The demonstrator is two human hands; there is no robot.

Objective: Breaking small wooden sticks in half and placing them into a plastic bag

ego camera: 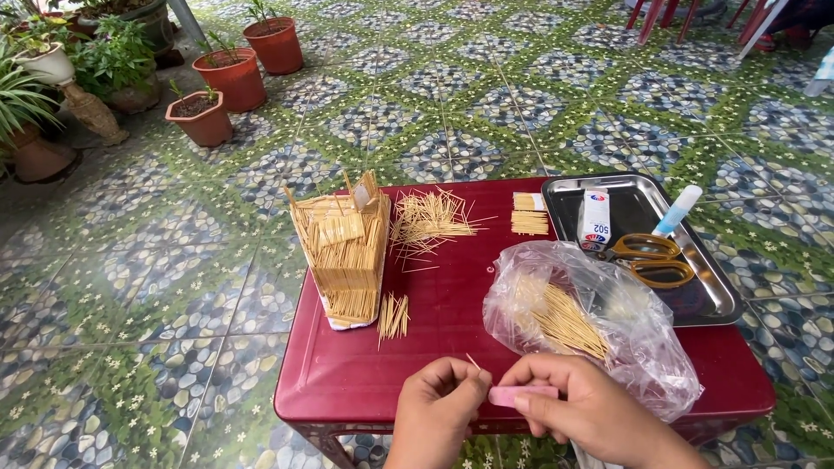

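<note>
Wooden toothpick (472, 360) pinched in left hand (437, 408) | right hand (582, 408) grip pinching pink strip (521, 394) | keep both steady over red desk (365, 373).

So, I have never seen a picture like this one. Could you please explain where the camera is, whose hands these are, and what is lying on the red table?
There is one picture, taken by a camera worn on a person's head, looking down at that person's own two bare hands. There is no machine.

The left hand pinches a single thin toothpick between its fingertips. The right hand holds a small pink flat piece.

They work over a low red table standing on a patterned tile floor. On the table are a little house-like model built of toothpicks, a loose pile of toothpicks, a small bundle, and a clear plastic bag of toothpicks. A metal tray holds scissors, a small white box and a tube with a blue tip.

Potted plants stand on the floor behind.
</note>
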